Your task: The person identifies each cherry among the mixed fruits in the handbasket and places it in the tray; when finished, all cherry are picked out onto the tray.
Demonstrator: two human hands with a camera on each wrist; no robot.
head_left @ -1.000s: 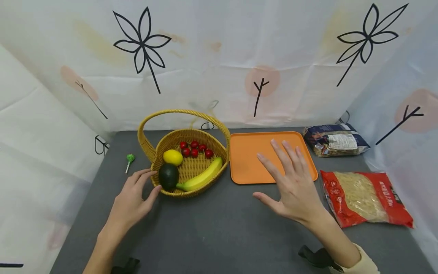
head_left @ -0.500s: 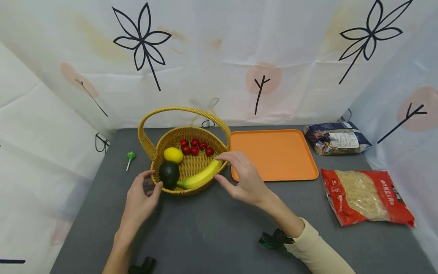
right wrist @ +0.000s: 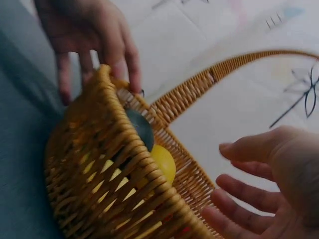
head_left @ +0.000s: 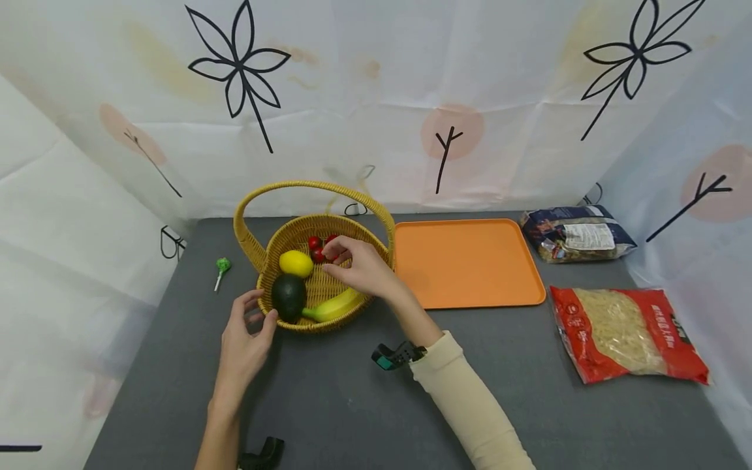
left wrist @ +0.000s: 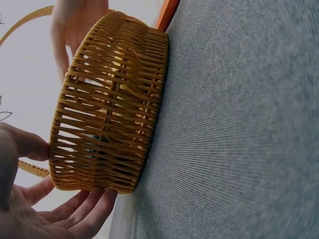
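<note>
A yellow wicker basket (head_left: 322, 286) with a tall handle holds a dark green avocado (head_left: 288, 297), a lemon (head_left: 296, 264), a banana (head_left: 333, 307) and red cherries (head_left: 315, 249). At its left side my left hand (head_left: 243, 346) grips the rim and wall, thumb and fingers on the wicker (left wrist: 107, 109). Over the basket's right half is my right hand (head_left: 365, 269), fingers loosely bent above the cherries and nothing between them. It hides some cherries and the banana's far end. The right wrist view shows its fingers (right wrist: 249, 194) apart from the rim.
An orange tray (head_left: 470, 264) lies right of the basket. Farther right are a dark blue food bag (head_left: 578, 235) and a red noodle bag (head_left: 628, 336). A green lollipop (head_left: 222, 269) lies left of the basket on the grey table (head_left: 364, 405). White printed cloth encloses the table.
My right hand has moved left from above the tray, past the banana's tip, to over the cherries, its spread fingers bending. My left hand has stayed at the basket's left rim, shifting slightly.
</note>
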